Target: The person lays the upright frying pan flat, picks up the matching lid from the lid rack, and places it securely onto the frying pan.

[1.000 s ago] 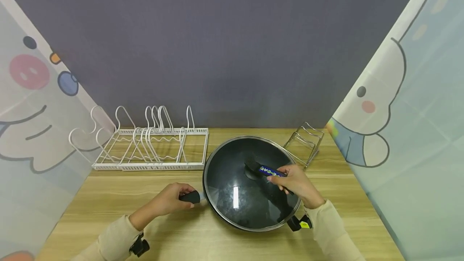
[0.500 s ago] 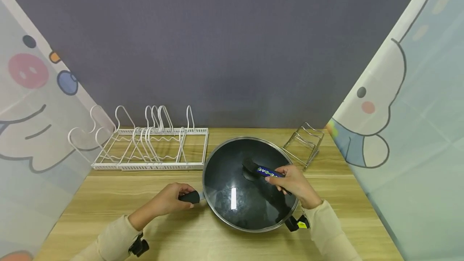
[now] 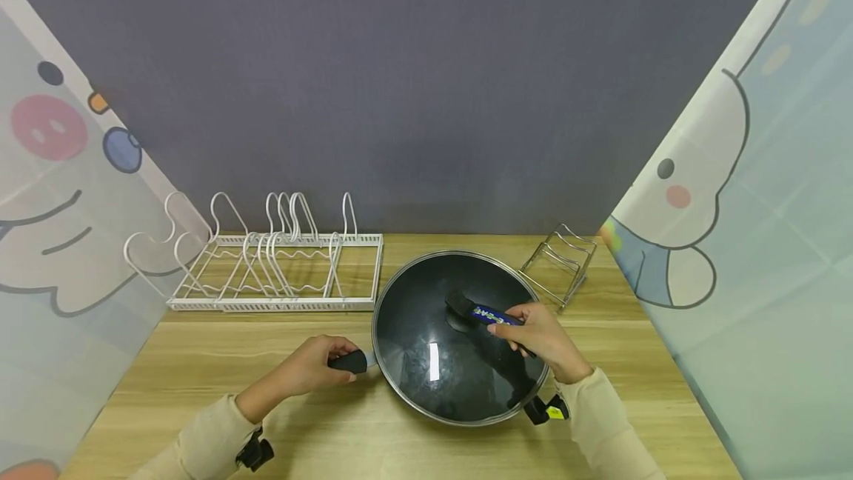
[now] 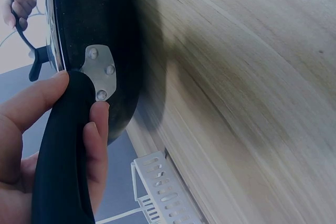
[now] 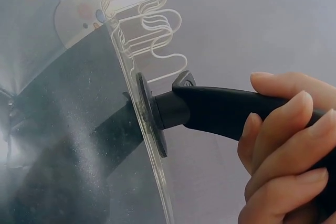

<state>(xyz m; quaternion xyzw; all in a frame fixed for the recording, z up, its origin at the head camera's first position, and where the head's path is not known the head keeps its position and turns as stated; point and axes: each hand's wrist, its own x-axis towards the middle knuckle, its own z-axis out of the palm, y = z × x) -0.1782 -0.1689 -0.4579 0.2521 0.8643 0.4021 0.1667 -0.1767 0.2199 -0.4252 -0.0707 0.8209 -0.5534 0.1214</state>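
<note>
A black wok [image 4: 126, 40] stands on the wooden table, mostly hidden in the head view by its glass lid [image 3: 420, 302]. The lid has a metal rim and a black handle [image 3: 489, 314] with a blue label. My right hand [image 3: 543, 339] grips this handle, fingers curled round it. My left hand [image 3: 309, 369] holds the wok's black side handle [image 4: 65, 156], which is riveted on with a metal plate [image 4: 101, 72]. At the lower right, another black handle [image 3: 535, 411] with a yellow tag [image 3: 556, 412] sticks out beneath the right sleeve.
A white wire rack [image 3: 300, 306] with upright loops stands at the back left, close to the wok. Behind the wok on the right is a small metal wire rack [image 3: 573, 287]. A grey panel [image 3: 426, 95] backs the table, and cartoon-printed panels flank it.
The lid has shifted slightly left with my right hand, and its rim now lines up with the wok. My left hand has stayed on the side handle.
</note>
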